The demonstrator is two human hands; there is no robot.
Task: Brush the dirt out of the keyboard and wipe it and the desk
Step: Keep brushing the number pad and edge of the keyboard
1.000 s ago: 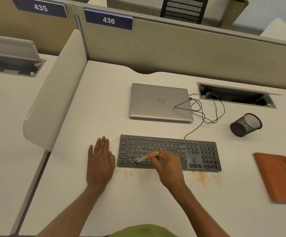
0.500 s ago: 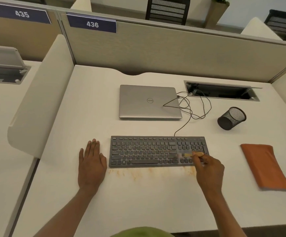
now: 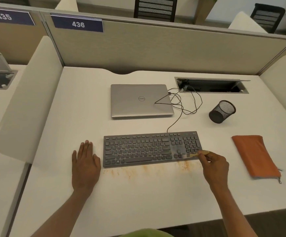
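Keyboard (image 3: 138,149): centre of bench (image 3: 138,202).
Laptop (image 3: 141,100): behind keyboard.
Cup (image 3: 221,111): right of laptop.
Pouch (image 3: 255,155): right of keyboard.
Dirt (image 3: 138,171): on bench, just before keyboard.
Brush (image 3: 194,154): on keyboard's right end.

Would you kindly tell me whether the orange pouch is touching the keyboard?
Apart. The head view shows bare desk between the keyboard and the orange pouch.

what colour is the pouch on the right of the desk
Orange, with a zipper at its near corner; the pouch shows best in the head view.
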